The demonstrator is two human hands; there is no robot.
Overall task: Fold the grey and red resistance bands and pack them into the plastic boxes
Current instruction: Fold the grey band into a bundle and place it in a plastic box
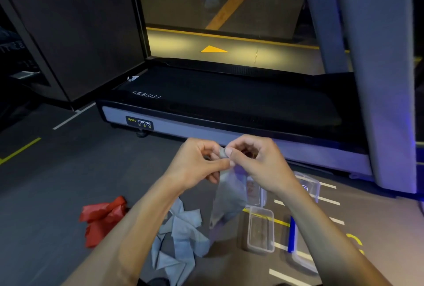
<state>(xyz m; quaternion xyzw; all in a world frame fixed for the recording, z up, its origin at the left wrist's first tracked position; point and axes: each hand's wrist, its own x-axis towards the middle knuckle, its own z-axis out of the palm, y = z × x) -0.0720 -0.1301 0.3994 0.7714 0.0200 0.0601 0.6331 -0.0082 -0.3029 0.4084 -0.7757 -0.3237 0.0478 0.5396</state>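
Both forearms reach up from the bottom edge of the frame and meet at centre, where the grip is plain: the left hand (pixel 197 161) and the right hand (pixel 257 159) each pinch the top end of the thin grey rubber resistance band (pixel 227 196) between thumb and curled fingers, fingertips almost touching. A small tight roll or fold of grey shows just between the two thumbs. Below that pinch the band hangs as a limp, half-translucent strip, and its far length lies in loose zigzag heaps on the dark floor (pixel 57 194) at lower centre, beside the left forearm.

At the lower left of the frame the crumpled red resistance band (pixel 101 219) lies on the floor, apart from the hands and untouched. To the right of the hanging strip an open clear plastic box (pixel 261 228) lies on the floor with nothing visible inside it; further clear box parts lie near it, one partly hidden behind the band, one above the right wrist (pixel 308 184), another low beside the right forearm. Whether these are boxes or lids I cannot tell. A black treadmill deck (pixel 229 99) with a grey side rail crosses the frame behind the hands.

By my reading, folding of the grey band has only begun, at its first end; nothing is packed. The next move likely calls for turning the started end over again while drawing slack up from the heap, keeping the edges aligned so the bundle stays narrow enough for the open box.
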